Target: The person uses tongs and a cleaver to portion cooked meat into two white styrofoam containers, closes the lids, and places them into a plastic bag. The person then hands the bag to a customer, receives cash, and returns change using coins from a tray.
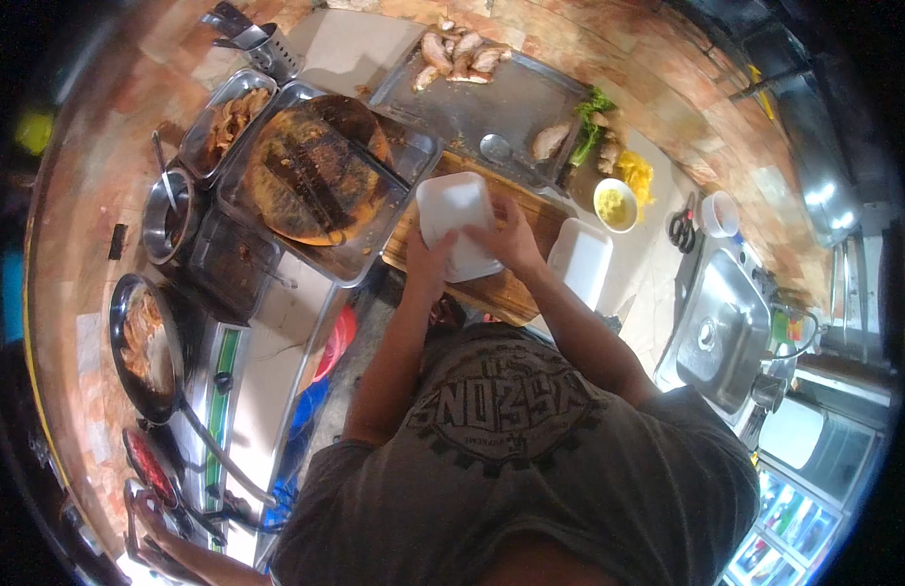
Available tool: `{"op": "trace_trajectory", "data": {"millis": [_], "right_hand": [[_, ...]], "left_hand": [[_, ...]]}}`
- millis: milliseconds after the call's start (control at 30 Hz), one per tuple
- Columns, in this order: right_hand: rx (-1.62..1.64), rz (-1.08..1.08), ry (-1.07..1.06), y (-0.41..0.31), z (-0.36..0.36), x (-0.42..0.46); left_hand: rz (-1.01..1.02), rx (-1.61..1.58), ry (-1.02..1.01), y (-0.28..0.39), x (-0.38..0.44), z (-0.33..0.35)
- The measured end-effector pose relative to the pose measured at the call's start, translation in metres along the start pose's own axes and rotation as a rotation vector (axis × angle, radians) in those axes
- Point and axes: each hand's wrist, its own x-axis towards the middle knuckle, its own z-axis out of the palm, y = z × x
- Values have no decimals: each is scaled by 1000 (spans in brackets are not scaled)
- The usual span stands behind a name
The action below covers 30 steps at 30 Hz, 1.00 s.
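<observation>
A white foam food container [454,201] is held in both hands above a wooden cutting board [500,297]. My left hand [429,262] grips its near left side, with the thumb on top. My right hand [512,236] holds the right side, its thumb and fingers over the edge. Whether the container is fully closed cannot be told. A second white foam container [583,258] lies beside the board, to the right of my right forearm. Just beyond the board, a large metal tray [452,102] holds pieces of cooked meat [463,55] and a metal spoon or ladle [495,148].
A round, stained chopping block [276,172] with a cleaver sits in a metal tray at left. Frying pans [148,351] stand on a stove. Another person's hand [150,524] is at lower left. Right are a bowl of yellow food [615,206], scissors [683,228] and a sink [723,337].
</observation>
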Motion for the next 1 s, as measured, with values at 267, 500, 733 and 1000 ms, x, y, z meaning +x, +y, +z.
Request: {"op": "trace_trajectory", "data": {"millis": [267, 500, 733, 1000], "right_hand": [[556, 97, -136, 6, -48, -35], [573, 101, 55, 0, -49, -66], [689, 55, 91, 8, -61, -81], [593, 72, 52, 7, -85, -96]], "left_hand": [[-28, 160, -141, 47, -33, 31], [42, 204, -173, 34, -29, 47], [5, 198, -335, 27, -31, 55], [-170, 279, -556, 47, -33, 60]]}}
